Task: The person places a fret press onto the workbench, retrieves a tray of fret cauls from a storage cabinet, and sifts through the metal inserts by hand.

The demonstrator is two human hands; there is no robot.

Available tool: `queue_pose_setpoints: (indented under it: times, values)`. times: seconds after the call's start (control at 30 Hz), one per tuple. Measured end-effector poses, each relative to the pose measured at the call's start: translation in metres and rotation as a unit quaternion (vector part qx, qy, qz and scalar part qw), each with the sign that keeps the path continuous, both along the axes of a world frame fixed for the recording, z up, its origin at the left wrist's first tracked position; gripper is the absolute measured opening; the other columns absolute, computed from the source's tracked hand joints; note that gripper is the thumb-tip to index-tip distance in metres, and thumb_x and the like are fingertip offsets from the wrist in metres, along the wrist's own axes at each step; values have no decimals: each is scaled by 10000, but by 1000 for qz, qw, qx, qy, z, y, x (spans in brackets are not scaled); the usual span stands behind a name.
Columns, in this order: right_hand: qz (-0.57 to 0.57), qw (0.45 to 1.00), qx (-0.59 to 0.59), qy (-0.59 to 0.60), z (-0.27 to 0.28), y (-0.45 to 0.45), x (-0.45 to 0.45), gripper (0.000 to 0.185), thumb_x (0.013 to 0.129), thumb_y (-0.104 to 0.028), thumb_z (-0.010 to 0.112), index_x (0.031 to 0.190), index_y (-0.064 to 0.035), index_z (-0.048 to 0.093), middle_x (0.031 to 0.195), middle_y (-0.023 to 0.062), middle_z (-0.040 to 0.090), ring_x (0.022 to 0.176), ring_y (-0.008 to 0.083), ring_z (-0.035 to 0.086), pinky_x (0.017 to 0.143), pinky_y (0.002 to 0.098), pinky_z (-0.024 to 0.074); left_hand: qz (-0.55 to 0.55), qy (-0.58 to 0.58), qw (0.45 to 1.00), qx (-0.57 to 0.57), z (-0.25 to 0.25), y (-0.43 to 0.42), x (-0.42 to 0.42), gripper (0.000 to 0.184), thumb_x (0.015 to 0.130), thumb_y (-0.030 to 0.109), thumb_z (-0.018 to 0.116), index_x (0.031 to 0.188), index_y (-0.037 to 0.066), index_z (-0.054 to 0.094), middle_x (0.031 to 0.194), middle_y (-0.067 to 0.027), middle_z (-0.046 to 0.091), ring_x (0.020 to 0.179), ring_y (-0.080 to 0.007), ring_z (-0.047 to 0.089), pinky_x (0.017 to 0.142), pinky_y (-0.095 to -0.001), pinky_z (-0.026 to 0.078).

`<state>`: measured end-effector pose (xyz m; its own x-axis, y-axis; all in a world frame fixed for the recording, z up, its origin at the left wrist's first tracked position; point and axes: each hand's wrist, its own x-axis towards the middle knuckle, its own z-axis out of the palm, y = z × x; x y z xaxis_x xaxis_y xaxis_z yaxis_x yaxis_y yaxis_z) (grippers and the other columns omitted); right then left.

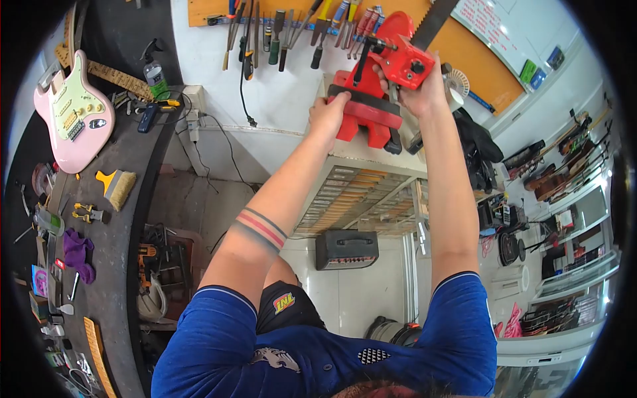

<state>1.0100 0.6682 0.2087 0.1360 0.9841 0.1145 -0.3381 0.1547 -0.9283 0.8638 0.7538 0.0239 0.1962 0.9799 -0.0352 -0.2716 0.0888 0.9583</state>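
A red bench vise [371, 123] with dark jaws stands on top of a cabinet at the wall. My left hand [327, 119] grips the left end of its front jaw, with the thumb on top. My right hand [424, 96] is raised just right of the vise, closed around a red block-like handle [413, 66] with a black knob. From this handle a toothed saw blade [434, 23] points up and to the right. Most of the right fingers are hidden behind the handle. Whether anything sits between the jaws I cannot tell.
Screwdrivers and files [275, 40] hang on the wall rack. On the left bench [126, 232] lie a pink guitar body [74, 119], a brush [119, 189] and a purple cloth [79, 255]. A black amplifier [346, 249] stands on the floor by the drawer cabinet [352, 199].
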Motion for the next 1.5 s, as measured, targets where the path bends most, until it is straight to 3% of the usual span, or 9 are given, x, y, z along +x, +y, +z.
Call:
queue_pose_setpoints:
  times: [0.2, 0.43, 0.5, 0.67, 0.83, 0.97, 1.27, 1.4, 1.5]
  values:
    - [-28, 1000, 5, -4, 2, -30, -44, 837, 1116, -662, 259, 1491, 7, 594, 1334, 307, 735, 1094, 386, 760, 836, 533, 633, -99, -189, 976, -36, 24, -53, -33, 562, 1049, 396, 695, 1453, 14, 612, 1344, -115, 709, 1210, -212, 679, 1063, -354, 507]
    - [37, 999, 21, -4, -7, -66, -78, 846, 1115, -659, 305, 1565, 13, 552, 1367, 308, 725, 1146, 412, 751, 894, 516, 617, 41, -259, 964, -48, 12, -93, -51, 265, 1050, 253, 686, 1148, 7, 697, 1024, -72, 725, 926, -161, 662, 845, -346, 527]
    - [43, 998, 16, 37, -20, -81, -95, 737, 1129, -609, 396, 1478, 4, 611, 1233, 201, 784, 1054, 389, 790, 939, 567, 648, 52, -302, 950, -63, -7, -112, -63, 259, 1065, 233, 677, 1174, 0, 700, 1030, -61, 723, 938, -147, 650, 851, -338, 522]
    - [111, 992, 5, 63, -54, -146, -149, 691, 1134, -635, 462, 1507, -67, 583, 1416, 146, 726, 1243, 404, 736, 1003, 660, 610, 133, -308, 941, -36, -36, -184, -138, 321, 1126, 252, 662, 1350, 24, 678, 1194, -33, 762, 1134, -124, 689, 1003, -321, 533]
    - [195, 980, -12, 25, -67, -205, -252, 864, 1126, -714, 358, 1606, -6, 478, 1341, 267, 735, 1034, 485, 782, 827, 579, 694, 232, -290, 928, 10, -42, -283, -250, 286, 1122, 183, 638, 1352, 15, 667, 1228, -64, 768, 1143, -145, 714, 1017, -347, 557]
    - [373, 927, -4, 37, -75, -241, -324, 886, 1120, -733, 353, 1588, 6, 492, 1306, 259, 743, 1016, 466, 786, 829, 566, 696, 381, -282, 877, 80, -40, -366, -328, 262, 1069, 177, 689, 1286, 30, 693, 1066, -4, 723, 968, -104, 636, 889, -311, 521]
    - [575, 811, -82, 72, -90, -380, -454, 953, 1118, -766, 300, 1619, 28, 463, 1369, 372, 692, 1063, 481, 776, 883, 596, 680, 573, -240, 772, 135, -55, -573, -424, 247, 1076, 159, 694, 1286, 31, 714, 1125, -39, 750, 1041, -121, 686, 938, -313, 550]
    - [680, 727, -69, 60, -97, -422, -489, 878, 1109, -740, 336, 1529, -2, 561, 1317, 252, 747, 1079, 475, 777, 915, 606, 653, 646, -226, 715, 142, -63, -634, -442, 237, 1060, 146, 701, 1269, 37, 721, 1086, -25, 743, 985, -117, 681, 899, -313, 550]
    - [695, 712, -83, 50, -93, -447, -508, 954, 1121, -753, 276, 1596, 46, 490, 1382, 407, 666, 1105, 481, 776, 886, 573, 688, 655, -231, 707, 133, -57, -672, -448, 236, 1058, 146, 700, 1267, 39, 722, 1087, -27, 743, 989, -116, 679, 895, -313, 548]
